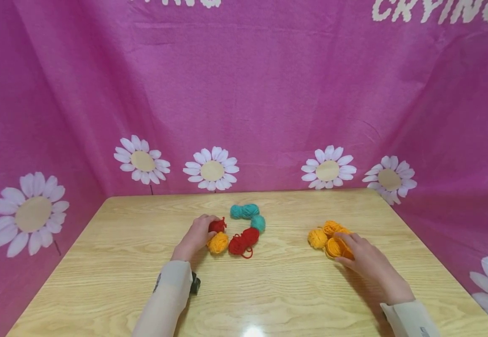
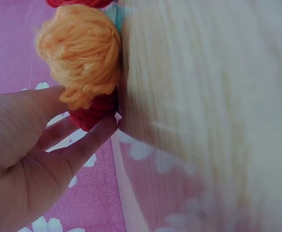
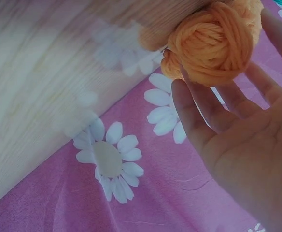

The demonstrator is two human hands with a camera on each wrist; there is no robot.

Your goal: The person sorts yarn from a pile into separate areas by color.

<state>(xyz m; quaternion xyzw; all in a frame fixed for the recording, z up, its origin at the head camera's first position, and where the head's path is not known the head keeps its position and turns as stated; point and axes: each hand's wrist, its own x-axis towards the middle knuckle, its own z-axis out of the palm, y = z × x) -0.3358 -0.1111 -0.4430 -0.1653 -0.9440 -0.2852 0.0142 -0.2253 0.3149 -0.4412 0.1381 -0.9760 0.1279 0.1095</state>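
Note:
On the left of the table, my left hand [image 1: 194,237] holds a small red yarn ball [image 1: 217,226] between thumb and fingers. Close in front of that ball sits an orange yarn ball [image 1: 218,243], which hides part of the red one and the thumb tip in the left wrist view. My right hand [image 1: 367,262] rests against a cluster of orange yarn at the right, its fingers loosely extended along the far side. In the right wrist view, the thumb stands apart from the nearest orange yarn ball [image 3: 213,46]. Another orange ball [image 1: 317,238] lies at the cluster's left.
Between the hands, a red yarn skein [image 1: 244,241] with a loose loop touches a teal yarn ball [image 1: 258,223]. A teal skein [image 1: 244,211] lies behind them. The wooden table [image 1: 269,290] meets a pink daisy-print cloth [image 1: 269,103] at its back and sides.

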